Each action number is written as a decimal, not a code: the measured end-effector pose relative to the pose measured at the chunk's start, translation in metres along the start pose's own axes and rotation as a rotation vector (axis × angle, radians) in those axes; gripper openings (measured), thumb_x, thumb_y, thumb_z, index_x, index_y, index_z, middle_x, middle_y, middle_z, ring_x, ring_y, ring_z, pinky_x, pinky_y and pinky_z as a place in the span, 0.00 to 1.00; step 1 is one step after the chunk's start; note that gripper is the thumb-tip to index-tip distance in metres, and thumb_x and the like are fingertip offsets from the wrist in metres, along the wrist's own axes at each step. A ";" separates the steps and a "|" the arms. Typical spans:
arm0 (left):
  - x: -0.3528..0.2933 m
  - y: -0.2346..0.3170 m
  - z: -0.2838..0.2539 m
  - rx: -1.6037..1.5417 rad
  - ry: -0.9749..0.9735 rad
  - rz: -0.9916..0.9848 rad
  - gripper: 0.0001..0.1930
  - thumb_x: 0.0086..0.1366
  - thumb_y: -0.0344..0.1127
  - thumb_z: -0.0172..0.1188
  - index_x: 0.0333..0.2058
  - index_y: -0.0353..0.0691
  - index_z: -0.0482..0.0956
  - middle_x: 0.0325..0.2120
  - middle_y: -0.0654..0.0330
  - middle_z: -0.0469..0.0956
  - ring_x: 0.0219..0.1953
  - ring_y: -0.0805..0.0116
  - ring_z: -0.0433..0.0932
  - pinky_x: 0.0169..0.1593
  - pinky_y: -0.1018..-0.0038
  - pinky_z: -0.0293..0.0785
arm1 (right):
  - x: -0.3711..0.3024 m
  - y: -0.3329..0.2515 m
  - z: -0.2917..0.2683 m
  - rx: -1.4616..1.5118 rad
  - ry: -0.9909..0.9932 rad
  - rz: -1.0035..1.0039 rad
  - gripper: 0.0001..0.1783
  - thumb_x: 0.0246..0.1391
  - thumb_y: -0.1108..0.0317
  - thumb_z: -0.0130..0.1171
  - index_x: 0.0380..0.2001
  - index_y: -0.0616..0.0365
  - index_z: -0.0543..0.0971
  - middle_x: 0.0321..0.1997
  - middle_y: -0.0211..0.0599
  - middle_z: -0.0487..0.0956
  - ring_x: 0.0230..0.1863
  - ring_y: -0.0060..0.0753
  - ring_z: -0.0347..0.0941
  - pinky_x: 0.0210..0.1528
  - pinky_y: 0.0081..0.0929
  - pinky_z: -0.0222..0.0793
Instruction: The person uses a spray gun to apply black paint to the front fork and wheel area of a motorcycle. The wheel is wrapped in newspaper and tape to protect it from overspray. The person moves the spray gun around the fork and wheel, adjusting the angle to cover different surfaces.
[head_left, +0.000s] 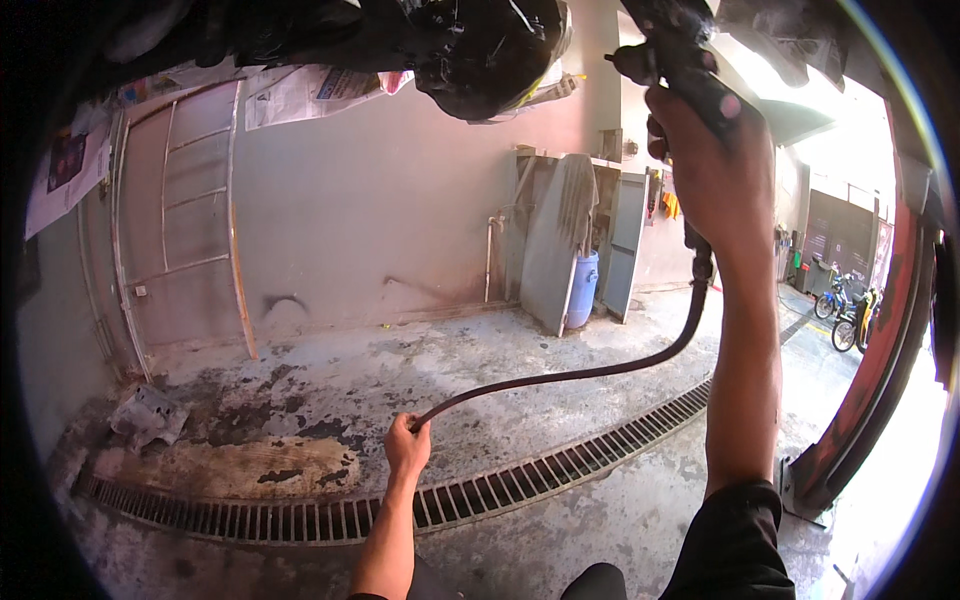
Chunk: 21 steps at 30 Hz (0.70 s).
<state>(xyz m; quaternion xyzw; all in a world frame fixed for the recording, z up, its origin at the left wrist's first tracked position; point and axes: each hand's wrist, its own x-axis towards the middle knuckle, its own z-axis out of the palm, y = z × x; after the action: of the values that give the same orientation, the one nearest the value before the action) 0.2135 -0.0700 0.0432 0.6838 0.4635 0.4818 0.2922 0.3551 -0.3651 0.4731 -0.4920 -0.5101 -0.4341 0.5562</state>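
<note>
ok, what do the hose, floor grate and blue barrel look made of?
Hose: probably rubber, dark and dull; it bends in smooth curves.
Floor grate: likely metal, dull grey, with narrow, regular bars.
Blue barrel: seemingly plastic, evenly coloured; too distant to be sure.

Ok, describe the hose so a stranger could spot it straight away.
Find the long floor grate. Above it in the picture, the hose curves from the left hand up to the dark tool in the right hand. Unlike the slatted grate, it is a thin, smooth, dark line.

Two hands, one tool, one hose, one barrel
</note>
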 end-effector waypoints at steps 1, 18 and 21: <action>-0.003 0.000 -0.004 0.006 -0.008 -0.021 0.13 0.69 0.44 0.65 0.42 0.40 0.79 0.31 0.54 0.82 0.30 0.56 0.81 0.34 0.57 0.74 | 0.003 0.002 0.003 0.013 0.009 0.033 0.18 0.57 0.57 0.59 0.37 0.64 0.82 0.28 0.51 0.81 0.33 0.51 0.79 0.40 0.40 0.73; -0.029 0.000 -0.057 -0.046 0.128 -0.016 0.12 0.69 0.40 0.66 0.43 0.40 0.79 0.32 0.55 0.83 0.33 0.59 0.83 0.37 0.60 0.75 | 0.033 0.006 0.030 0.016 0.047 0.083 0.19 0.58 0.54 0.58 0.41 0.59 0.84 0.37 0.61 0.83 0.45 0.69 0.79 0.50 0.50 0.74; -0.027 -0.004 -0.062 -0.008 0.112 -0.015 0.12 0.69 0.40 0.65 0.44 0.40 0.79 0.35 0.54 0.83 0.35 0.58 0.83 0.37 0.59 0.75 | 0.031 0.009 0.034 0.021 0.014 0.068 0.21 0.58 0.53 0.58 0.40 0.62 0.83 0.36 0.62 0.83 0.44 0.70 0.78 0.50 0.52 0.74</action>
<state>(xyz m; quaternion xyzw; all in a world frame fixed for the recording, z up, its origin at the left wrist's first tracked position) 0.1515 -0.0957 0.0517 0.6512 0.4824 0.5188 0.2721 0.3624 -0.3297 0.5026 -0.5003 -0.4937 -0.4130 0.5791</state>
